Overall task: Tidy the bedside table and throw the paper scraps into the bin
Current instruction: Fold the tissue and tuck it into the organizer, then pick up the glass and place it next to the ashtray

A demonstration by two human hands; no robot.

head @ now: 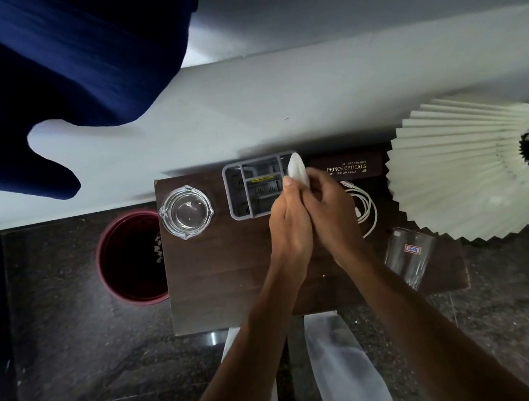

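Note:
A dark wooden bedside table (219,280) fills the middle of the view. Above its centre my left hand (289,227) and my right hand (329,209) are pressed together, both closed around a white paper scrap (296,167) that sticks up between the fingers. Beside the table's left edge, on the floor, stands a round red bin (132,260) with a few scraps showing at its right rim.
On the table sit a glass ashtray (186,211), a grey organiser tray (255,186), a brown spectacle case (347,167), a coiled white cable (363,206) and a drinking glass (407,255). A pleated white lampshade (469,172) overhangs the right. A blue curtain (63,64) hangs upper left.

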